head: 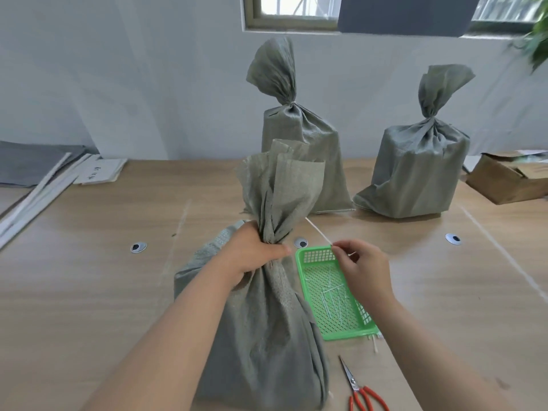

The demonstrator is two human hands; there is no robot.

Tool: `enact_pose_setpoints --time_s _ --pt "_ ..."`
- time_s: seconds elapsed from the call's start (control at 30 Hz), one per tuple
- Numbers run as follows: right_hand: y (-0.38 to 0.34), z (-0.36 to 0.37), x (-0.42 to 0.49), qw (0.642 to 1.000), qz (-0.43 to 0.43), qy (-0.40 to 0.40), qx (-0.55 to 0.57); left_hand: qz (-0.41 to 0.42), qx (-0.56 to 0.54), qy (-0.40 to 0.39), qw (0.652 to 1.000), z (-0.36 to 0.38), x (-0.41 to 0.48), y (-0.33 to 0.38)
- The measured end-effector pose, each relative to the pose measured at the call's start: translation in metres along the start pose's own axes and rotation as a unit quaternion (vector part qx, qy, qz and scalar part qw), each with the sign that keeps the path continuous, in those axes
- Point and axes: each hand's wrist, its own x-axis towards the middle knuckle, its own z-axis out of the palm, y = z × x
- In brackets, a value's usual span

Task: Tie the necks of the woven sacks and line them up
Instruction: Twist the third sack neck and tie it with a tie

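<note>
A grey-green woven sack (261,336) stands in front of me on the wooden table (89,292). My left hand (255,252) grips its gathered neck, and the loose top fans out above my fist. My right hand (363,271) pinches a thin white tie (318,231) above the green mesh tray (314,256); the tie slants up to the left. Two more sacks stand at the back, each with its neck cinched: one in the middle (299,137), one to the right (418,170).
The tray holds several more white ties (333,295). Red-handled scissors (360,390) lie near the front edge. A cardboard box (504,179) sits at the far right; papers and flat strips (44,185) lie at the far left. Round cable holes (138,247) dot the tabletop.
</note>
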Motion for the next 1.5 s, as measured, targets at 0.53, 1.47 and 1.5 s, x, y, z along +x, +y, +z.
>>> enact_pose_setpoints --time_s 0.53,1.47,1.5 --pt "-0.081 0.036 -0.008 0.990 -0.094 -0.105 -0.025 0.074 0.016 0.006 0.997 -0.014 -0.009 -0.013" --pt "-0.114 0.052 -0.020 0.971 -0.103 -0.210 -0.051 0.139 0.312 0.053 0.938 -0.064 -0.020 -0.007" --pt "-0.113 0.053 -0.020 0.972 -0.105 -0.206 -0.047 0.133 0.298 0.055 0.944 -0.064 -0.020 -0.007"
